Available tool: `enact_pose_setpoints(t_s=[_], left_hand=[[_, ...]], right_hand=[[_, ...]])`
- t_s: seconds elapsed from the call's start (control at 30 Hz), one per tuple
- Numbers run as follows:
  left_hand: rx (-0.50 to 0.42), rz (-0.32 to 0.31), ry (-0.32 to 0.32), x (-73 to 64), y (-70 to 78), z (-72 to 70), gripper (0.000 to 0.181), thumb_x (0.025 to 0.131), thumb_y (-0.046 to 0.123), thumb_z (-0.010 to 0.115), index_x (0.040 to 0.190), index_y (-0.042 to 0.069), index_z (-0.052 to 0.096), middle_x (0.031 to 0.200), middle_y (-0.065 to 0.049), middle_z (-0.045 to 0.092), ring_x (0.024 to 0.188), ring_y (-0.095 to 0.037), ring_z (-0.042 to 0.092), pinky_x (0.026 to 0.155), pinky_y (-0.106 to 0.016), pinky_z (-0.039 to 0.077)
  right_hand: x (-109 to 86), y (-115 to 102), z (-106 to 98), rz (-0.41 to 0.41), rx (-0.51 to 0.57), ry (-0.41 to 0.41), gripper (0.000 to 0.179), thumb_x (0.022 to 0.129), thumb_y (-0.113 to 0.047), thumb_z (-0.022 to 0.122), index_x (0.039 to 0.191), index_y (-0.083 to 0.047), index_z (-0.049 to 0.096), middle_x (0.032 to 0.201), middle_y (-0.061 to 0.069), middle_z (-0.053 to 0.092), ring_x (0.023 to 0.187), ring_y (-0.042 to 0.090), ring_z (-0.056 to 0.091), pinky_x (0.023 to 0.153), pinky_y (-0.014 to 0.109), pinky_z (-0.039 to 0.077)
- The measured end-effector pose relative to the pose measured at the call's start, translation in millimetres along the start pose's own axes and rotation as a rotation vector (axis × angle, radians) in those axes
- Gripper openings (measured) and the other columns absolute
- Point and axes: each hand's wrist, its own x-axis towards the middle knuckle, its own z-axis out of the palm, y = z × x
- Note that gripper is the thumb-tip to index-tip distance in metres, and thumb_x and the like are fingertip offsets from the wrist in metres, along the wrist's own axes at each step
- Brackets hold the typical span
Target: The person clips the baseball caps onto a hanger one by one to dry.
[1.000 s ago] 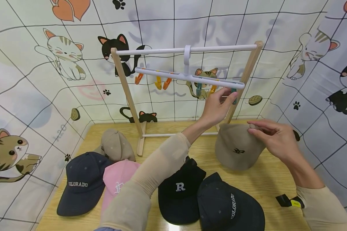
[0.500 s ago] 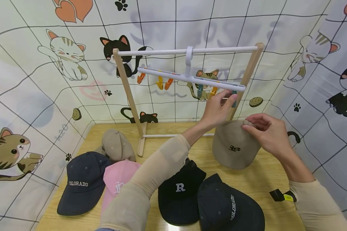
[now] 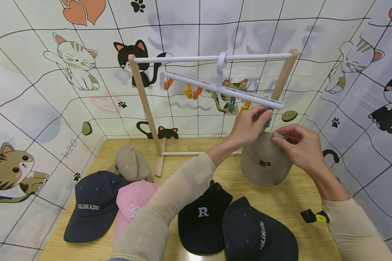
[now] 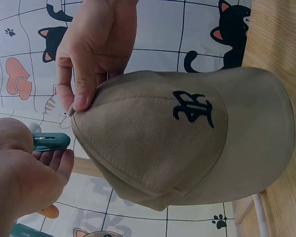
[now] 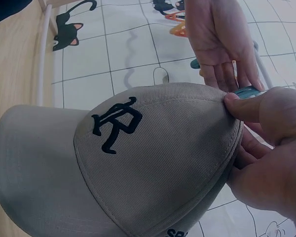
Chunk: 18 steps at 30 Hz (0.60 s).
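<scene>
My left hand (image 3: 248, 125) pinches a teal clip (image 4: 52, 141) at the lowered right end of a white clip hanger (image 3: 212, 87). My right hand (image 3: 300, 146) pinches the top of a tan baseball cap (image 3: 264, 165) between thumb and fingers. The cap hangs crown up with its brim downward and a dark embroidered letter mark in front. Its pinched top is just below and to the right of the clip in the head view. In the left wrist view, a small gap shows between the clip's tip and the cap.
A wooden rack (image 3: 142, 101) with a white rail (image 3: 176, 58) bears the hanger, which has more orange, yellow and teal clips. On the table lie a navy cap (image 3: 96, 203), pink cap (image 3: 135, 197), another tan cap (image 3: 132, 163), black cap (image 3: 202, 224) and dark cap (image 3: 258, 232).
The hanger has shifted right and tilts further down at its right end, along with my left hand. My right hand has brought the tan cap left and slightly up, closer to the clip.
</scene>
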Motion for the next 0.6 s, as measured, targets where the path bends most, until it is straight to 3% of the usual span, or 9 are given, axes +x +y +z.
enact_pose_setpoints(t_s=[0.3, 0.6], left_hand=[[-0.035, 0.014, 0.032, -4.8, 3.4, -2.1, 0.034, 0.119, 0.033, 0.062, 0.137, 0.009, 0.078, 0.127, -0.009, 0.083, 0.104, -0.004, 0.079, 0.091, -0.011, 0.055], [-0.084, -0.041, 0.073, -7.7, 5.0, -2.9, 0.034, 0.117, 0.039, 0.064, 0.133, 0.014, 0.081, 0.119, -0.003, 0.084, 0.099, 0.003, 0.071, 0.089, -0.014, 0.055]], right_hand=[[3.8, -0.6, 5.1, -0.006, 0.042, 0.007, 0.029, 0.097, -0.006, 0.089, 0.122, 0.004, 0.077, 0.101, -0.035, 0.073, 0.094, -0.018, 0.072, 0.085, 0.002, 0.055], [4.1, -9.6, 9.8, -0.065, 0.084, 0.023, 0.027, 0.095, 0.000, 0.089, 0.118, 0.006, 0.077, 0.102, -0.033, 0.076, 0.095, -0.016, 0.075, 0.085, 0.004, 0.057]])
